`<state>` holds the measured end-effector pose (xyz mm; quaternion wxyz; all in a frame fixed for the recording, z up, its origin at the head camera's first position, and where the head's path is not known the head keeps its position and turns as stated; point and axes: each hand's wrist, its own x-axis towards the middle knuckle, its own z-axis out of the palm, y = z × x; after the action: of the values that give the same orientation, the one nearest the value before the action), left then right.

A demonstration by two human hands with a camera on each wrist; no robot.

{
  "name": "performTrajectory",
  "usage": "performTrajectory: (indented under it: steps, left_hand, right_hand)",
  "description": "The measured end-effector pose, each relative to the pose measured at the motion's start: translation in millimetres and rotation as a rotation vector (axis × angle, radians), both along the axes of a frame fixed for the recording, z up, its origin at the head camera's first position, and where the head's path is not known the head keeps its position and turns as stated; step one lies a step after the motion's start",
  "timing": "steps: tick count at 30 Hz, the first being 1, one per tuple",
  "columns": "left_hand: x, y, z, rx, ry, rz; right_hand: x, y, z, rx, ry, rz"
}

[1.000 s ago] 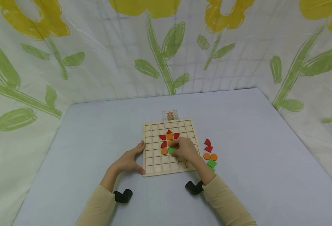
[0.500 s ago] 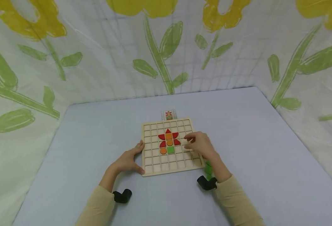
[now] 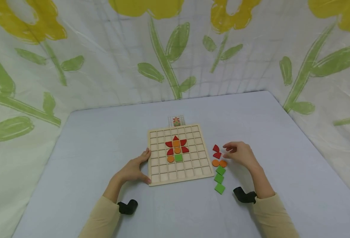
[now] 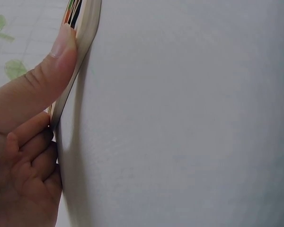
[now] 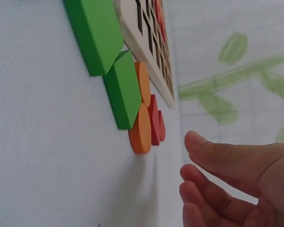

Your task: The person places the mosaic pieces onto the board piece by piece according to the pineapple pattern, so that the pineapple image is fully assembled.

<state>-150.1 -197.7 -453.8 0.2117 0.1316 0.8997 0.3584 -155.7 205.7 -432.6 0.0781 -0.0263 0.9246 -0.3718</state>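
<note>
A square wooden grid board (image 3: 163, 170) lies on the table. My left hand (image 3: 130, 170) rests against its left edge, the thumb at the near corner and the fingers farther up; the left wrist view shows the thumb (image 4: 61, 56) on the rim. Pieces form a figure on the board: an orange square (image 3: 176, 143), red pieces, orange discs and a green square (image 3: 178, 157). My right hand (image 3: 241, 153) hovers beside two red quarter-circle pieces (image 3: 217, 155) right of the board, thumb and fingers apart with nothing between them.
Two orange discs (image 3: 223, 163) and several green squares (image 3: 219, 188) line the board's right side on the pale tablecloth. A small pattern card (image 3: 176, 121) with a coloured figure lies behind the board. Beyond the table hangs a flower-printed cloth (image 3: 103, 66).
My right hand has left the board, where a red piece now sits at the figure's right side, and moved right past the loose pieces. My left hand stays at the board's edge.
</note>
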Motion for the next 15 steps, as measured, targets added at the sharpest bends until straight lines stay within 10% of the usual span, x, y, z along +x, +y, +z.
performTrajectory:
  steps: [15]
  left_hand:
    - [0.3, 0.3, 1.5, 0.004, -0.001, -0.007]
  right_hand:
    - [7.8, 11.7, -10.6, -0.044, -0.041, 0.240]
